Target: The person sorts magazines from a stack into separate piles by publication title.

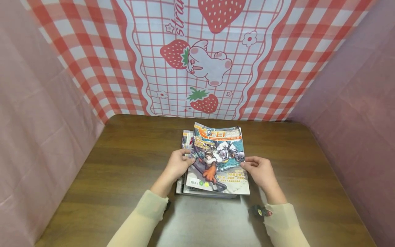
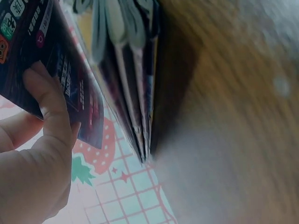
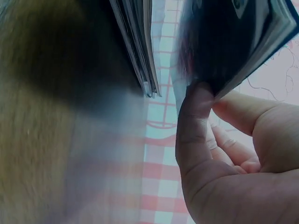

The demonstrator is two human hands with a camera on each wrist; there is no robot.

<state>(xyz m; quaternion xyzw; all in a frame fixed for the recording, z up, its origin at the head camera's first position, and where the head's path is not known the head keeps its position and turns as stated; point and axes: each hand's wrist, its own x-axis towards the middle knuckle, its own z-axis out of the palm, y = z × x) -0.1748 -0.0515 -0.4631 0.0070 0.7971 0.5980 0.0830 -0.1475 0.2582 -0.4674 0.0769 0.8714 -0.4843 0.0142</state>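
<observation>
A magazine [image 1: 220,161] with an orange title and a cartoon figure on its cover is held up by both hands over a stack of magazines [image 1: 184,137]. My left hand [image 1: 178,164] pinches its left edge, thumb on the cover. At the opposite edge my right hand [image 1: 260,171] pinches it between thumb and fingers. In the left wrist view the dark back cover [image 2: 60,93] shows, apart from the stack [image 2: 126,70]. The right wrist view likewise has a gap between the held magazine [image 3: 219,46] and the stack [image 3: 138,46]. Most of the stack's top is hidden.
The stack lies on a brown wooden table [image 1: 129,164]. Behind the table hangs a red-and-white checked cloth [image 1: 271,68] with strawberries. Pink curtains [image 1: 43,120] stand at both sides. A small dark device [image 1: 260,211] sits at the right wrist.
</observation>
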